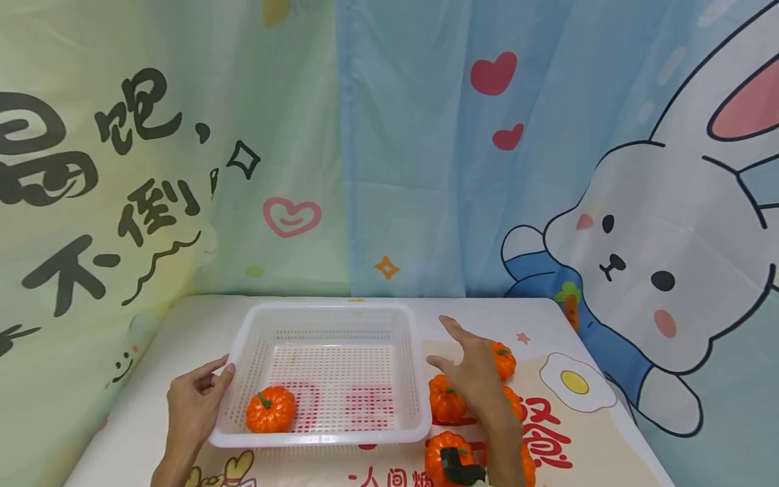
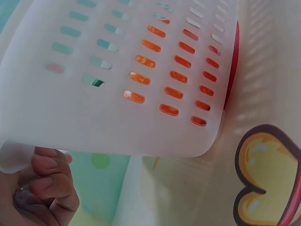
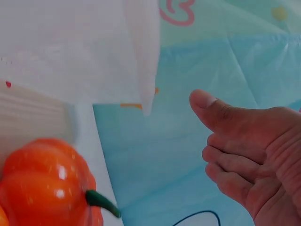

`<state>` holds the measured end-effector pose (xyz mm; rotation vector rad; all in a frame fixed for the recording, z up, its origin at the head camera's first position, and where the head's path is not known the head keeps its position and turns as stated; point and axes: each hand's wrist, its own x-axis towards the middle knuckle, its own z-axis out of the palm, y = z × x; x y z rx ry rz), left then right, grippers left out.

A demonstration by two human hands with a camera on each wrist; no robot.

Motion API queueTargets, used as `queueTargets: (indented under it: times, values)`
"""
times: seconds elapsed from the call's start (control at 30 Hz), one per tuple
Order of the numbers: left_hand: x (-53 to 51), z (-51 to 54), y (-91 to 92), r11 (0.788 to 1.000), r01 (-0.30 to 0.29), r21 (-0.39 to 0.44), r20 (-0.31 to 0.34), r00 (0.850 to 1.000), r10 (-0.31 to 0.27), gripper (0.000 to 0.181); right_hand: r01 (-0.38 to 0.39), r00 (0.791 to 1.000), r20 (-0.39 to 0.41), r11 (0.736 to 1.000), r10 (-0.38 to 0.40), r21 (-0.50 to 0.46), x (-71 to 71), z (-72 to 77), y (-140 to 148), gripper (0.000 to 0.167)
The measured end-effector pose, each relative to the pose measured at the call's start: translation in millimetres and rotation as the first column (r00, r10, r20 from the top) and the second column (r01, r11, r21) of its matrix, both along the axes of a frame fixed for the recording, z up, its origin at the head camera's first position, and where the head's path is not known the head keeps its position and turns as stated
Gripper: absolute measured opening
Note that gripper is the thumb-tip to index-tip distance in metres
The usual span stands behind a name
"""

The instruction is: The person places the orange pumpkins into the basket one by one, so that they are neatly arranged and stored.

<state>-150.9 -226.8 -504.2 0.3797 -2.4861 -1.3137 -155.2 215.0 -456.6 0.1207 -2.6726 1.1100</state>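
A white plastic basket (image 1: pixel 322 439) with slotted walls stands on the table, and one small orange pumpkin (image 1: pixel 271 410) with a green stem lies in its near left corner. My left hand (image 1: pixel 195 399) pinches the basket's left rim between thumb and fingers; the left wrist view shows the curled fingers (image 2: pixel 51 181) at that rim. Right of the basket, my right hand (image 1: pixel 477 372) hovers with thumb and fingers spread and nothing held. Below and around it are several orange pumpkins (image 1: pixel 447 400), some partly hidden by the hand and forearm. One pumpkin (image 3: pixel 47 181) shows large in the right wrist view.
A pale printed cloth (image 1: pixel 584 426) covers the table. Near the front, a dark green curved piece (image 1: pixel 459 468) lies over a pumpkin. Behind the table hangs a curtain (image 1: pixel 402 155) with hearts and a rabbit.
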Motion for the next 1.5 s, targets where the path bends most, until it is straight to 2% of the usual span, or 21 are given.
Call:
queueTargets:
  times: [0.17, 0.33, 0.5, 0.63, 1.07, 1.5]
  values:
    - [0.5, 0.6, -0.2, 1.000, 0.000, 0.003, 0.007, 1.000, 0.000, 0.036, 0.073, 0.996, 0.039, 0.997, -0.074, 0.034, 1.5, -0.7, 10, 0.077]
    - [1.3, 3.0, 1.1, 1.000, -0.004, 0.009, 0.009, 1.000, 0.004, 0.035, 0.120, 0.990, 0.071, 0.992, -0.121, 0.026, 5.2, -2.0, 19, 0.078]
    - [0.4, 0.9, 0.0, 1.000, 0.000, 0.016, 0.011, 1.000, 0.000, 0.036, 0.131, 0.991, 0.029, 0.990, -0.132, 0.051, 4.0, -6.5, 27, 0.079]
    - [-0.3, -0.1, -0.7, 1.000, -0.001, 0.023, 0.011, 1.000, 0.001, 0.036, 0.151, 0.988, 0.029, 0.986, -0.153, 0.068, 3.9, -8.4, 32, 0.079]
    - [0.6, 0.8, -0.1, 0.999, -0.013, 0.030, 0.012, 1.000, 0.012, 0.036, 0.206, 0.975, 0.072, 0.974, -0.212, 0.091, 4.9, -18.8, 51, 0.078]
    - [-0.4, 0.6, 0.4, 1.000, -0.003, 0.027, 0.015, 1.000, 0.002, 0.037, 0.242, 0.953, 0.163, 0.965, -0.256, 0.104, 4.7, -22.8, 67, 0.080]
